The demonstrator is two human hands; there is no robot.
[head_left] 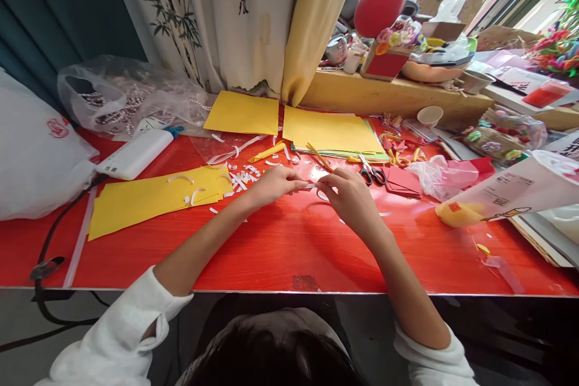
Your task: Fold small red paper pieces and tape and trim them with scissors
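Observation:
Over the middle of the red table, my left hand (275,186) and my right hand (350,196) meet fingertip to fingertip. Between them stretches a small white paper strip (311,186), pinched at both ends. A thin curled strip (322,195) hangs under my right fingers. Just behind that hand, a narrow yellow paper strip (320,158) slants up; whether the hand touches it I cannot tell. Black-handled scissors (373,174) lie right of my right hand. White paper scraps (244,178) are scattered by my left hand, near a rolled yellow paper piece (266,152).
Yellow sheets lie at left (149,196) and in a stack at the back (332,131). Red paper squares (401,182) and a tilted plastic cup (506,190) are at right. A white power bank (136,154) and a white bag (40,151) stand at left.

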